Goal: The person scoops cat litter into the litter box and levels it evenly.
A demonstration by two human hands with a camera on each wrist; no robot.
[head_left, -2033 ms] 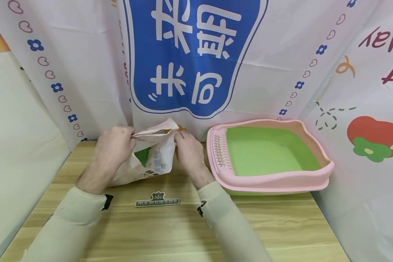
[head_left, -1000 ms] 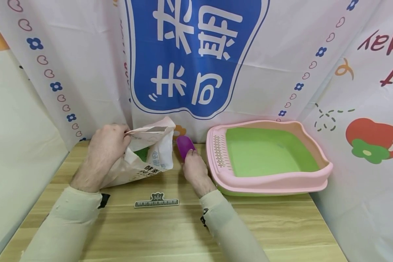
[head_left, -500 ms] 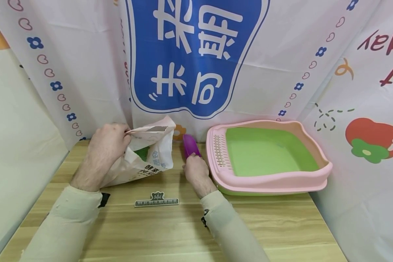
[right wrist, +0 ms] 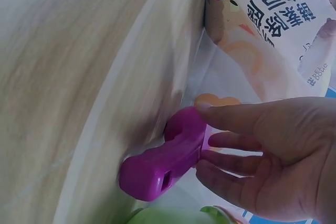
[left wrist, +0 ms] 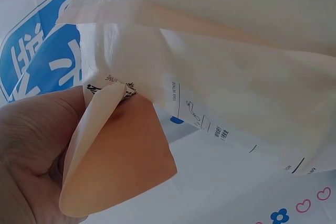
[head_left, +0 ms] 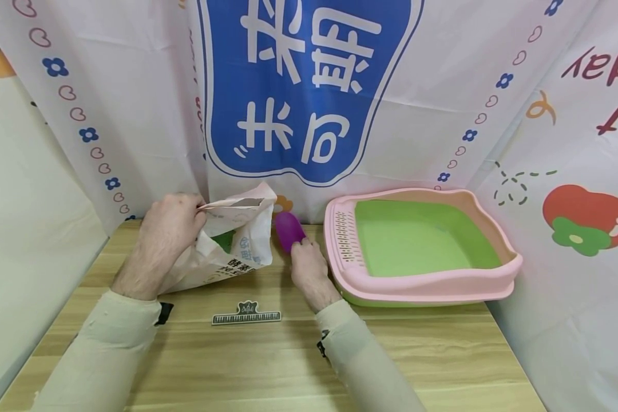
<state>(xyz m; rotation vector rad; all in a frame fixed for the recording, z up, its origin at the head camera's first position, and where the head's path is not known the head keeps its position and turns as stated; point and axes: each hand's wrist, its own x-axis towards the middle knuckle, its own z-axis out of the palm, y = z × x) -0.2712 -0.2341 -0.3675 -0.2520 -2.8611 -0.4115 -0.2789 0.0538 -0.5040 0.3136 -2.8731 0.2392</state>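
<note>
My left hand (head_left: pixel 167 246) pinches the upper left rim of a white and pale pink printed bag (head_left: pixel 252 240), whose mouth gapes. In the left wrist view, a folded flap of the bag (left wrist: pixel 123 150) sticks out beside that hand. A purple scoop (head_left: pixel 290 232) lies at the back of the table, between the bag and the pink and green litter box (head_left: pixel 376 289). My right hand (head_left: pixel 309 269) has the scoop between its thumb and fingers, its handle end (right wrist: pixel 144 177) resting close against the wood in the right wrist view.
A black clip with a piano-key strip (head_left: pixel 247 313) lies in front of the bag on the wooden table (head_left: pixel 226 366). The litter box stands at the right with a slotted panel (head_left: pixel 346 237). A printed cloth (head_left: pixel 149 86) hangs along the back.
My right hand has left the bag's rim and come down to the purple scoop. The scoop's tip swung right, then back left. My left hand stays on the bag, shifted slightly left.
</note>
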